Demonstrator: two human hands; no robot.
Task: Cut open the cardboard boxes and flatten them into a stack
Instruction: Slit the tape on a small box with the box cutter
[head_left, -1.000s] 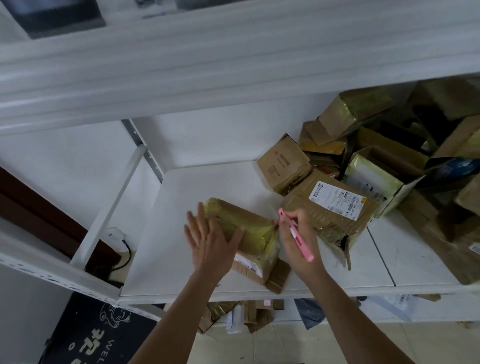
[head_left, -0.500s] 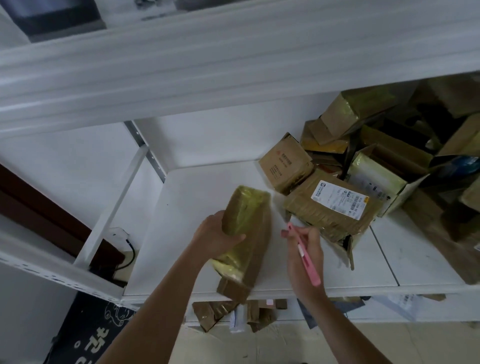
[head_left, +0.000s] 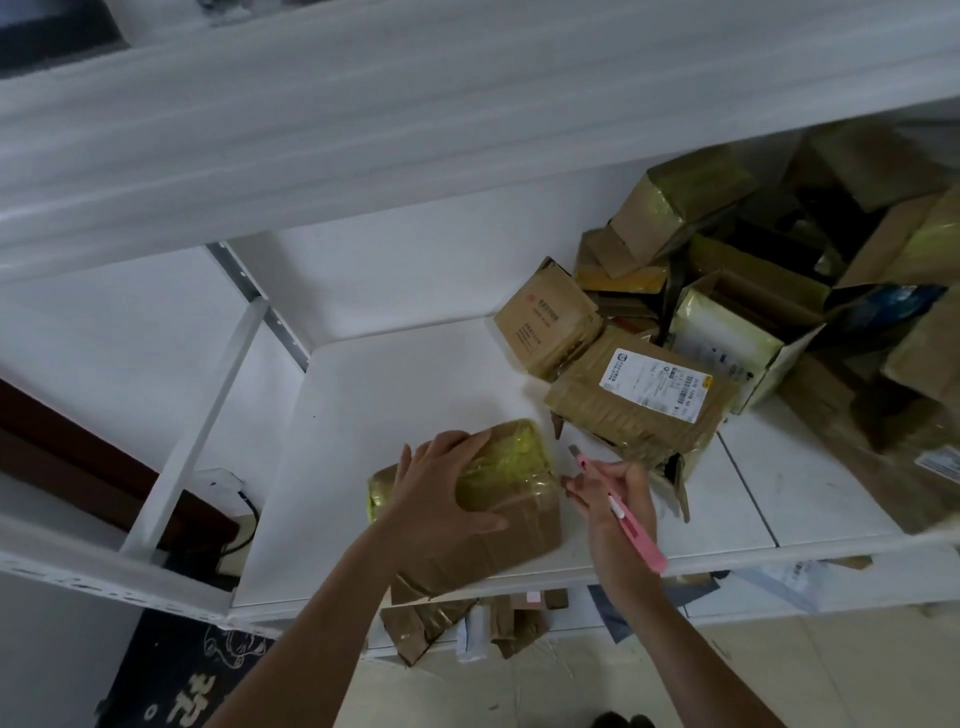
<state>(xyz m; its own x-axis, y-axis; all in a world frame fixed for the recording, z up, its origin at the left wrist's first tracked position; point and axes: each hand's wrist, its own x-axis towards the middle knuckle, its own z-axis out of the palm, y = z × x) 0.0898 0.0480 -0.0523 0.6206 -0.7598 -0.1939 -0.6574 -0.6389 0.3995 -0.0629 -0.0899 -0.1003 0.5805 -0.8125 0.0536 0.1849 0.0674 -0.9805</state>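
A small cardboard box (head_left: 514, 514) wrapped in yellowish tape lies flat on the white shelf (head_left: 374, 415), near its front edge. My left hand (head_left: 441, 488) grips it from above, fingers spread over the top and thumb on the near side. My right hand (head_left: 613, 499) holds a pink utility knife (head_left: 623, 512), with its short blade out and pointing at the box's right edge. The hand sits just to the right of the box.
A box with a white shipping label (head_left: 639, 405) lies right behind the knife. A pile of several more taped and opened boxes (head_left: 753, 291) fills the shelf's right side. Flattened cardboard scraps (head_left: 441, 618) lie on a lower level below the front edge.
My left hand tipped the box up on end, then laid it back down flat with another face up. My right hand with the knife has stayed close beside it.
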